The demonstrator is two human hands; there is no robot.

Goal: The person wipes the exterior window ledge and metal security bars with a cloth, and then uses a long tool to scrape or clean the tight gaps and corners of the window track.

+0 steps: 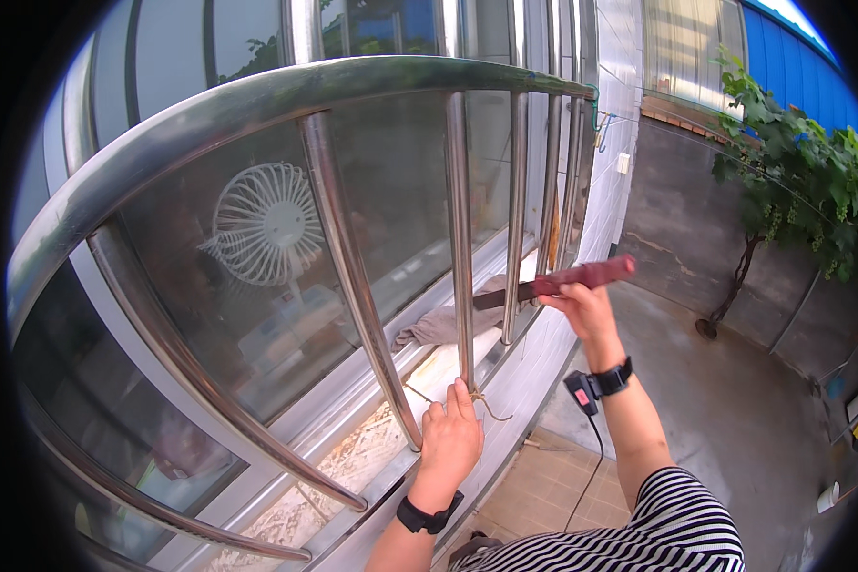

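Note:
In my right hand (590, 311) is a tool with a dark red handle (585, 275) and a flat dark blade (499, 297); its exact kind is unclear. The blade points left, close to the steel bars of a window guard. My left hand (450, 432) rests against the foot of one upright steel bar (460, 236), fingers pointing up and thumb hidden. A thin tan string (497, 411) is at that bar's foot, its loose end sticking out beside my fingers. A crumpled grey-brown cloth (436, 325) lies on the sill behind the bars.
The guard's thick curved top rail (372, 75) spans the upper view. Behind it, a white fan (275, 222) shows through the window glass. A cable (592, 479) hangs from a device at my right wrist. Grapevine leaves (786, 143) grow by the grey wall (676, 193).

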